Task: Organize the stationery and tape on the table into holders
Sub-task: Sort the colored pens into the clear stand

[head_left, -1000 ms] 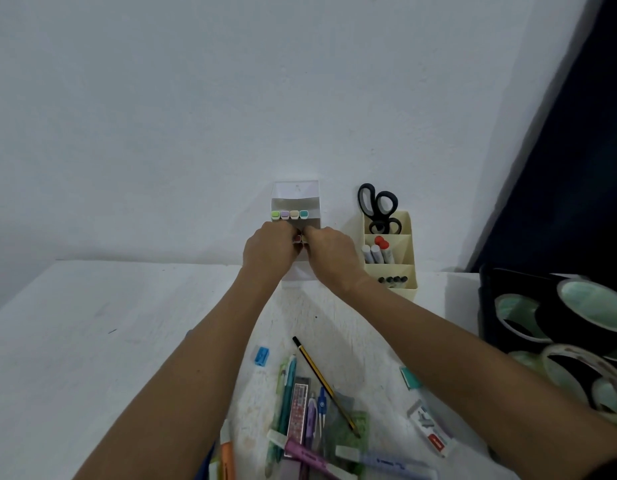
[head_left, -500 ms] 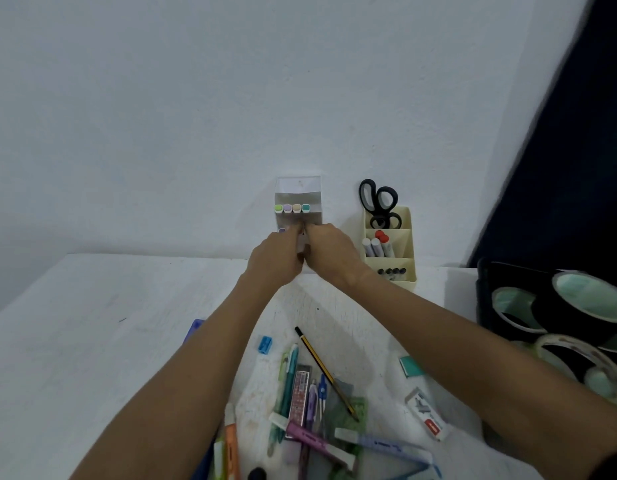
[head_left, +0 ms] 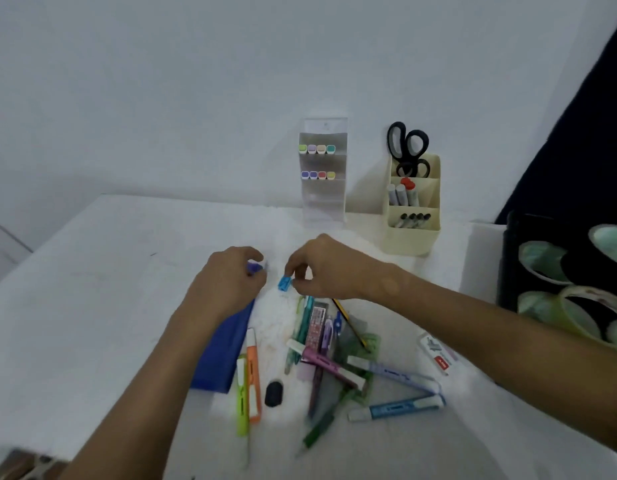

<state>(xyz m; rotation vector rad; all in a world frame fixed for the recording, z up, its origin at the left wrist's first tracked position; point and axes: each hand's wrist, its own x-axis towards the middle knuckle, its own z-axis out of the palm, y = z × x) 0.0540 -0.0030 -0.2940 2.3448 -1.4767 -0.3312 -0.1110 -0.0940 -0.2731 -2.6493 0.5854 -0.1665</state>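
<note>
1. Bare table point(head_left: 92, 289) stretches from your left hand point(head_left: 227, 282) to the left edge.
2. That hand curls round a small purple thing point(head_left: 254, 267), over a blue box point(head_left: 224, 348).
3. Your right hand point(head_left: 322, 268) pinches a blue sharpener point(head_left: 285, 283), just above the pen pile point(head_left: 335, 358).
4. Clear holder point(head_left: 322, 174) and cream holder point(head_left: 411, 206) stand by the wall; tape rolls point(head_left: 574, 292) crowd the right edge.

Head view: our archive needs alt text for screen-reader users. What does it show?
The right hand pinches a small blue sharpener above a white table; the left hand grips a purple item. Behind stand a clear marker holder and a cream organizer.
</note>
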